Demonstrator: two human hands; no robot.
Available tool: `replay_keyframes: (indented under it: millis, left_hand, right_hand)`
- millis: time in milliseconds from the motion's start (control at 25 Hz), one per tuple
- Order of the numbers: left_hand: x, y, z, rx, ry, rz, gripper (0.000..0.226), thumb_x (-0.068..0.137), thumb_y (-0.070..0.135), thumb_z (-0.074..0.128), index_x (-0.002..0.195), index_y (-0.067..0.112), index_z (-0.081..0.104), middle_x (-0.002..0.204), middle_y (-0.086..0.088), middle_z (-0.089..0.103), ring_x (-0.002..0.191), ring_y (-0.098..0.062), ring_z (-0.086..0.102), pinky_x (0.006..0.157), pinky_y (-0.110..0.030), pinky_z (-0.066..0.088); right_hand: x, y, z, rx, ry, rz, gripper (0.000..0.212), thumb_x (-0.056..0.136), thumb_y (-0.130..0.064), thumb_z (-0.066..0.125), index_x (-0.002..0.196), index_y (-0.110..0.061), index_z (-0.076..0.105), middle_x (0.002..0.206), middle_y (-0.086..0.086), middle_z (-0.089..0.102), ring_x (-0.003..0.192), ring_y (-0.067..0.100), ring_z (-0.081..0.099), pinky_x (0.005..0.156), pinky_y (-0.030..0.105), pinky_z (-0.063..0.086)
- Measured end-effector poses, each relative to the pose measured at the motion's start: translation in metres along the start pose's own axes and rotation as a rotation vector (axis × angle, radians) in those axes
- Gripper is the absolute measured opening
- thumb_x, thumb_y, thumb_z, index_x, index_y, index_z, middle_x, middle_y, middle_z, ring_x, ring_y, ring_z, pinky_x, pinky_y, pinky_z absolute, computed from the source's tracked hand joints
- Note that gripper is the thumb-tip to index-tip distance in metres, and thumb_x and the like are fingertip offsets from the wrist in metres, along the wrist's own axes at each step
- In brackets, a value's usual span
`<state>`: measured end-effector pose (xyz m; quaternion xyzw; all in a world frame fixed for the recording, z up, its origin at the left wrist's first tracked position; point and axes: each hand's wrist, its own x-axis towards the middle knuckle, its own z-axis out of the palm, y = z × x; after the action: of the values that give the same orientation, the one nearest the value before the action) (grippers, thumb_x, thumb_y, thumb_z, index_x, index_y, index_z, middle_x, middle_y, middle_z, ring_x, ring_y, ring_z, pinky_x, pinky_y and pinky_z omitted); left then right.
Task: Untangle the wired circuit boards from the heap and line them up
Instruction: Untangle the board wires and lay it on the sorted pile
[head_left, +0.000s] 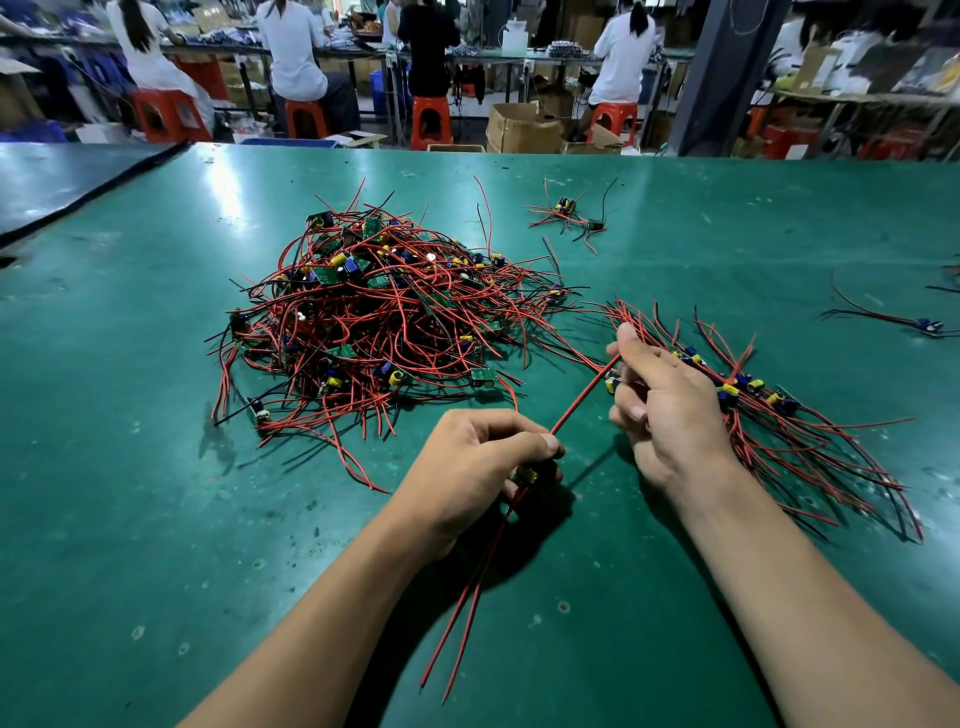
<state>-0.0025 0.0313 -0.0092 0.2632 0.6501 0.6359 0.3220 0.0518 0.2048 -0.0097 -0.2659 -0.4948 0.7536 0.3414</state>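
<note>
A tangled heap (374, 322) of small green circuit boards lies left of the middle of the green surface (156, 519). The boards carry yellow and blue cylindrical parts, and long red leads and a few black ones loop over and through one another.

Toward the right edge, a row (753, 395) of freed boards lies side by side. Their wires are combed out roughly parallel, fanning toward the far edge on one side and the near right corner on the other.

The left hand (483, 457) is curled closed around one board (524, 475). The board is mostly hidden in the fingers and seems to show a yellow part. Two red leads (467, 613) trail from it toward the near edge.

A red wire (582, 397) runs taut from this hand up to the right hand (670, 405), which pinches its far end, the other fingers bent, just at the near end of the row.

A small cluster (566, 213) of boards sits near the far edge, and a lone board (930, 325) lies at the right edge.
</note>
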Motion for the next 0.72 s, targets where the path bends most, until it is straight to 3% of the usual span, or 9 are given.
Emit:
replay_keyframes:
  millis: [80,200,320,520,720]
  left_hand:
    - [0.001,-0.002,0.000,-0.027,0.032,-0.007,0.016,0.087,0.005,0.065,0.073,0.009,0.073,0.062,-0.005,0.067,0.049,-0.014,0.060,0.044,-0.016,0.042]
    - [0.003,-0.004,0.001,-0.048,0.061,-0.014,0.015,0.091,0.011,0.065,0.082,0.002,0.073,0.067,-0.007,0.069,0.054,-0.019,0.065,0.047,-0.018,0.046]
    - [0.004,-0.002,0.002,-0.147,0.071,-0.059,0.033,0.097,0.028,0.058,0.091,-0.001,0.071,0.078,-0.014,0.071,0.058,-0.022,0.066,0.051,-0.024,0.053]
    - [0.004,0.009,0.002,-0.383,0.074,-0.150,0.061,0.099,0.052,0.038,0.100,-0.002,0.067,0.081,-0.019,0.072,0.062,-0.027,0.069,0.053,-0.029,0.057]
    - [0.006,0.009,0.001,-0.416,0.062,-0.160,0.076,0.095,0.064,0.023,0.120,0.003,0.061,0.097,-0.020,0.072,0.069,-0.027,0.070,0.056,-0.030,0.058]
  right_hand:
    - [0.000,-0.001,-0.002,0.013,-0.014,0.021,0.024,0.093,-0.031,0.068,0.080,-0.010,0.067,0.059,-0.004,0.042,0.035,0.005,0.028,0.039,0.018,0.020]
    - [-0.001,-0.003,-0.002,-0.001,-0.017,0.037,0.039,0.085,-0.045,0.070,0.094,-0.007,0.071,0.067,-0.005,0.051,0.039,0.006,0.033,0.039,0.018,0.023]
    - [-0.003,-0.003,0.000,-0.053,-0.014,0.058,0.058,0.073,-0.058,0.071,0.102,-0.007,0.070,0.075,-0.003,0.058,0.042,0.007,0.038,0.040,0.019,0.029]
    - [-0.003,0.000,0.000,-0.164,-0.024,0.043,0.052,0.085,-0.063,0.062,0.102,-0.015,0.070,0.080,-0.002,0.062,0.045,0.007,0.045,0.042,0.020,0.036]
    - [-0.007,0.001,0.000,-0.260,-0.115,-0.023,0.048,0.086,-0.062,0.065,0.092,-0.014,0.068,0.068,-0.005,0.057,0.044,0.009,0.045,0.039,0.020,0.034]
